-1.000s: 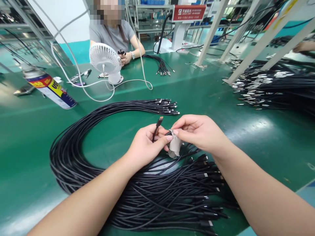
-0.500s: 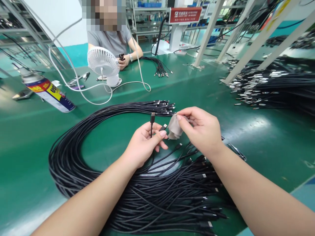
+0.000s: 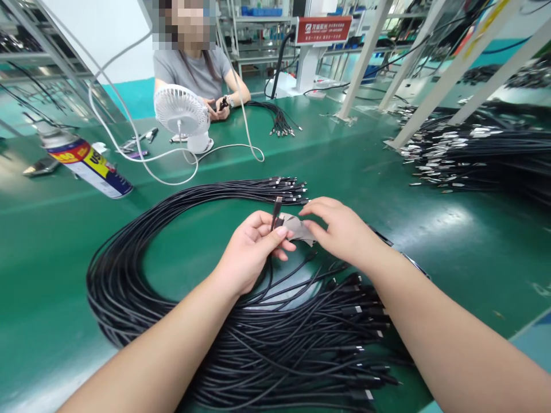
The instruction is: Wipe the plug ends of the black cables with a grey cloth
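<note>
My left hand [image 3: 253, 246] is closed around a black USB cable [image 3: 276, 211], its two plug ends showing near my fingertips, one standing upright. A small grey cloth [image 3: 298, 228] lies over the other plug, by my left thumb. At the cloth's right edge is my right hand [image 3: 338, 229], thumb and forefinger apart, the thumb by the cloth. Below and left of my hands, a thick bundle of black cables [image 3: 124, 258] curves in a U on the green table. Its plug ends [image 3: 359, 344] fan out beneath my right forearm, with more plugs [image 3: 288, 186] beyond my hands.
A spray can [image 3: 88, 163] and a white fan [image 3: 181, 112] with a loose white cord stand at the far left. A co-worker in a grey top [image 3: 191, 74] sits opposite. To the right, slanted posts [image 3: 419, 106] stand before a large cable pile [image 3: 486, 149]. Tweezers [image 3: 415, 264] lie near my right forearm.
The grey cloth has moved left onto the plug at my left hand. My right thumb and forefinger have come apart from their pinch on it. The co-worker's hands have shifted.
</note>
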`<state>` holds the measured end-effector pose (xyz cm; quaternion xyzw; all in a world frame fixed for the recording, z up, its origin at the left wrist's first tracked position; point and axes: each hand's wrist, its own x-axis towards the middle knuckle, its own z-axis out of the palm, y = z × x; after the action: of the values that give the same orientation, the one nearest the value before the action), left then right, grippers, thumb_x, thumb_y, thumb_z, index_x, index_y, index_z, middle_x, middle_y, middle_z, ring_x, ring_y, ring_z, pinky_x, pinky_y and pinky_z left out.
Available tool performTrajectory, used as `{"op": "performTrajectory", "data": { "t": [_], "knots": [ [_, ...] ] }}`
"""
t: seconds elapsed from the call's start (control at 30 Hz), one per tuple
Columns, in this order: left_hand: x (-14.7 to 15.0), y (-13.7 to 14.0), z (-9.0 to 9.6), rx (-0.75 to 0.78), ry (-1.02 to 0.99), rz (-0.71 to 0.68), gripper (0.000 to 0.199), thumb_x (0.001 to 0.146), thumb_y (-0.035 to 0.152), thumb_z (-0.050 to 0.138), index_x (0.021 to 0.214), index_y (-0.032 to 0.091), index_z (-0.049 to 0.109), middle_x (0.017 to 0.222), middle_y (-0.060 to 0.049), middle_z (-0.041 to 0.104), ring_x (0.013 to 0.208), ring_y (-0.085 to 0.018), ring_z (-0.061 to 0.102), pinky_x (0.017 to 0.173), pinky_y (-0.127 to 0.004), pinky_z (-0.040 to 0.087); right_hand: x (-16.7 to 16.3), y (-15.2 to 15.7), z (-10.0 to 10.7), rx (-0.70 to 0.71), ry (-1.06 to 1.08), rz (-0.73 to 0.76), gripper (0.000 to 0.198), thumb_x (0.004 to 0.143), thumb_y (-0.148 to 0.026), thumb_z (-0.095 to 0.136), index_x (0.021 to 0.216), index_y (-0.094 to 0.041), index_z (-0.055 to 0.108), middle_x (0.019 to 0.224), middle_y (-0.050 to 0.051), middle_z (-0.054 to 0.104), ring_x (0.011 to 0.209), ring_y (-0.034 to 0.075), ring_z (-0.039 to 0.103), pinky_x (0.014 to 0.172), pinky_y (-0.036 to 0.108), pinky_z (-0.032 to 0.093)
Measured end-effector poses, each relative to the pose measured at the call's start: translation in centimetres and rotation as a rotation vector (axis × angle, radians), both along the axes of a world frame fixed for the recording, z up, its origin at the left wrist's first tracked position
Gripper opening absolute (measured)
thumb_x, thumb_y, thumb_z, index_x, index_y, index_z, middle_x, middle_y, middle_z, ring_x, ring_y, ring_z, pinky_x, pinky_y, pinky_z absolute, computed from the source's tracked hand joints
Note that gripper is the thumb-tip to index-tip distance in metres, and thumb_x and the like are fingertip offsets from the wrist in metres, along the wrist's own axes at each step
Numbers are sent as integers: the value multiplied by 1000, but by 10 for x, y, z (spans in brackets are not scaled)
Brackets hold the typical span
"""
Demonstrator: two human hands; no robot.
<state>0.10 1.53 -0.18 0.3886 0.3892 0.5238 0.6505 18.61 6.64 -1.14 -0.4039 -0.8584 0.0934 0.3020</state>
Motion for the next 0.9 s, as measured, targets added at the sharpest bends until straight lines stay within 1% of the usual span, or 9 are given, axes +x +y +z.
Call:
{"op": "performTrajectory", "data": {
  "t": [0.07,0.17,0.3,0.37,0.5,0.6,0.7,0.8,0.9],
  "knots": [
    [0,0,1,-15,-5,11,30,73,26,80,77,16,52,74,-1,71,61,-10,66,54,-18,51,5,4,1,25,-53,-158,17,82,-10,52,90,-16,66,93,11,66,93,27,63,87,44,50],
    [-1,1,1,-8,-8,44,32,72,25,81,74,16,50,73,-1,70,63,-10,65,61,-20,51,14,11,2,-39,-200,-394,20,82,-9,52,96,-12,66,96,15,63,95,29,62,89,44,49],
    [-3,4,1,15,-17,61,32,73,24,79,73,16,48,72,-1,68,52,-4,51,48,-15,35,28,20,2,-260,-421,-680,30,87,-19,50,114,-9,59,115,23,57,110,37,56,86,47,48],
    [-4,5,1,19,-19,69,30,75,23,77,76,16,48,72,0,67,46,-2,42,45,-15,29,37,27,-1,-378,-487,-751,32,90,-21,46,117,-8,57,120,24,55,114,39,54,86,47,47],
    [-6,6,3,15,-32,71,28,75,22,76,80,17,49,71,2,65,41,0,32,43,-16,24,51,39,-9,-468,-520,-762,26,91,-23,48,110,-10,61,114,21,59,107,32,59,86,41,46],
    [-8,6,6,-6,-52,73,31,73,23,78,80,17,49,71,2,66,41,0,31,42,-15,22,51,44,-12,-502,-523,-746,26,90,-30,55,108,-12,61,109,17,63,101,27,62,83,35,46],
    [-9,4,12,-30,-87,56,36,69,24,82,78,17,48,68,2,66,40,1,32,41,-14,22,44,44,-10,-542,-518,-730,17,90,-25,55,100,-13,62,98,14,66,91,24,64,76,31,46],
    [-8,3,17,-50,-119,23,39,67,26,84,75,17,47,66,2,67,39,1,33,41,-14,23,38,43,-7,-528,-505,-720,11,89,-17,53,95,-13,61,98,16,66,91,26,64,76,32,45],
    [-7,2,19,-58,-143,-3,40,66,26,84,72,17,46,65,2,66,38,1,32,41,-14,23,34,39,-3,-466,-476,-700,13,89,-12,49,97,-11,58,103,19,64,95,27,63,79,33,45]
  ]
}}
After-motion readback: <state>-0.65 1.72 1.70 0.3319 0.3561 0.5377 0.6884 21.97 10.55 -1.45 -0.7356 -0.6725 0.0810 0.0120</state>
